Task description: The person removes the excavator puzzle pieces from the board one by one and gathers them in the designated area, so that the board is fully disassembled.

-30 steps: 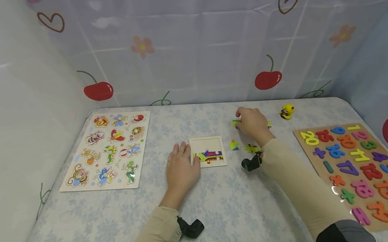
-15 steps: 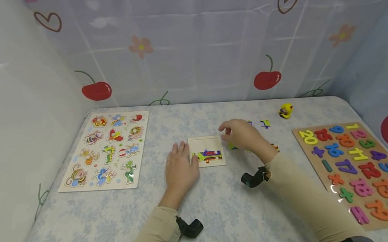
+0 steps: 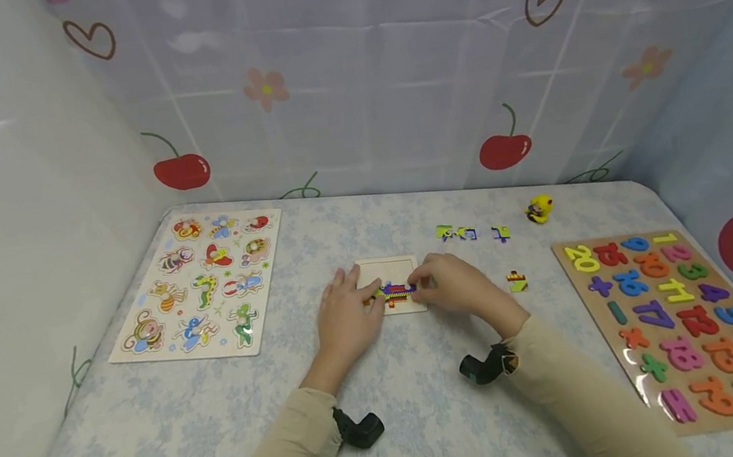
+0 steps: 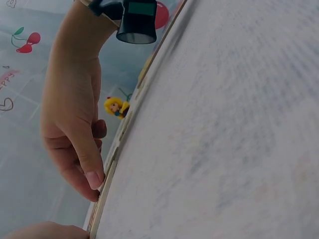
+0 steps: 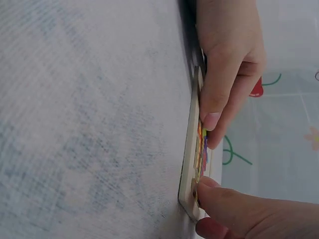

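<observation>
A small wooden jigsaw tray (image 3: 386, 266) lies mid-table, its lower part filled with colourful joined pieces (image 3: 396, 291). My left hand (image 3: 349, 314) rests along the tray's left side, fingers extended and thumb on the pieces; the right wrist view shows that thumb (image 5: 212, 121) pressing down close to them. At the tray's right edge my right hand (image 3: 456, 284) pinches a puzzle piece (image 5: 195, 191), mostly hidden by its fingers, at the end of the row. From the left wrist view, the right hand (image 4: 75, 129) points down with thumb and fingertip at the tray's rim.
Loose puzzle pieces (image 3: 456, 232) lie behind the right hand, with another piece (image 3: 501, 234) beside them and one (image 3: 517, 281) farther right. A yellow figurine (image 3: 539, 209) stands at the back. An insect puzzle board (image 3: 197, 285) lies left, a number board (image 3: 694, 326) right.
My right hand has come from the loose pieces leftward and toward me to the tray's right edge. The left thumb has shifted farther onto the joined pieces.
</observation>
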`<state>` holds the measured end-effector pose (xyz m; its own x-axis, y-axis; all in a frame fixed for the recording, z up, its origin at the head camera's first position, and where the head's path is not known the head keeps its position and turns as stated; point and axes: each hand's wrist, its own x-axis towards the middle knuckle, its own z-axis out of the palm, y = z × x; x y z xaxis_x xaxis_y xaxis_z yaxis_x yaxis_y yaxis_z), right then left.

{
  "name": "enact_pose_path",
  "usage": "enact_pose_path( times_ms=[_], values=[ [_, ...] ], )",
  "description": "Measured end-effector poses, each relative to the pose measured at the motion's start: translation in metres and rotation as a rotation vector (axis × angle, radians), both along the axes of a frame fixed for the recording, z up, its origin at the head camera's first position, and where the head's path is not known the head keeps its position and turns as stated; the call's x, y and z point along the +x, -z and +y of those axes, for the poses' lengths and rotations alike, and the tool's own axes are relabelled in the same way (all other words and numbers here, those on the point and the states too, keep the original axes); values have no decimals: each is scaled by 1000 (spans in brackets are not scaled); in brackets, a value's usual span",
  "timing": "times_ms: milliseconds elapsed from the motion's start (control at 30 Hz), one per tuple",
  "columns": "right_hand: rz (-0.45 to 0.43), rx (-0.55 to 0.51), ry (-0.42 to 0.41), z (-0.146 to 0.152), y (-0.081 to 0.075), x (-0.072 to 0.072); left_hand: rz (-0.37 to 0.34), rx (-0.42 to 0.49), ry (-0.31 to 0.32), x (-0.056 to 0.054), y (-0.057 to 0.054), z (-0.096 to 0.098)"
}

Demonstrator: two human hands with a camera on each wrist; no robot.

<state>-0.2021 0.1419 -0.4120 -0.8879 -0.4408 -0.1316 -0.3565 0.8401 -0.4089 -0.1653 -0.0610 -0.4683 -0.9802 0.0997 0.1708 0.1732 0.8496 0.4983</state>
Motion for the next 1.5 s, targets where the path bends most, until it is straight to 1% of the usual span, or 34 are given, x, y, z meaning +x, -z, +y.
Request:
enact_pose_path(
  times_ms=[200,300,533,633,800,933,1233,1367,1500],
  values=[
    [27,-10,-31,1,5,0,-6,24,0,1,-3,1],
    [15,-10,-28,-1,6,0,-6,31,-5,1,-3,1],
    [-79,-63,20,-3,8,-3,-8,39,-8,1,-3,2],
    [-97,-95,26,-3,9,-4,-8,40,-10,1,-2,1],
    [-122,-167,72,-3,11,-3,0,45,-11,0,-1,1],
    [-126,-220,111,-4,12,-2,1,55,-16,0,0,1],
    [-122,-278,153,0,12,2,-5,59,-20,1,-1,1],
    [-126,-316,184,9,9,2,-4,59,-21,2,-2,1],
    [-113,-325,204,26,4,0,0,69,-17,2,-2,0]
  ],
)
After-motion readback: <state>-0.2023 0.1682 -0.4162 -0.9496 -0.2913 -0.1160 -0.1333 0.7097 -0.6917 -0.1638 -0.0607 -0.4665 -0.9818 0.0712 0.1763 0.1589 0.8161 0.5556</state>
